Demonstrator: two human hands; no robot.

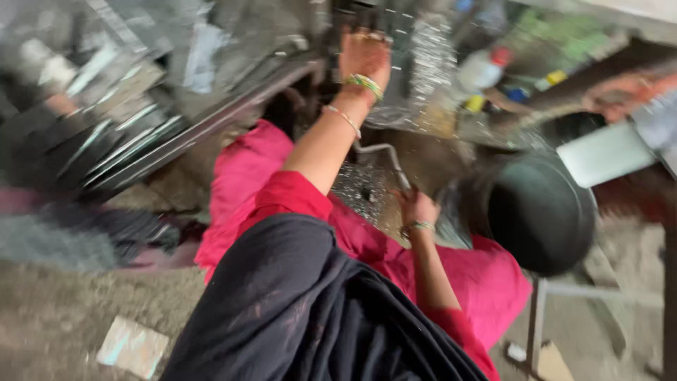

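The view is blurred. My left hand (363, 53), with bangles at the wrist, is raised against a dark surface at the top; I cannot tell whether it holds anything. Lower down, my right hand (417, 209) closes on the end of a bent metal handle (381, 150) that runs up and left from it. Beneath that handle lies a wet, speckled grey surface (360, 187). Pink sleeves and a dark cloth (296, 303) fill the foreground.
A large black round pan (539, 212) sits just right of my right hand, with a white flat board (606, 152) beyond it. Bottles (479, 67) stand at the top right. Metal racks (106, 134) fill the left. A metal stand leg (539, 317) and a paper scrap (132, 346) are on the floor.
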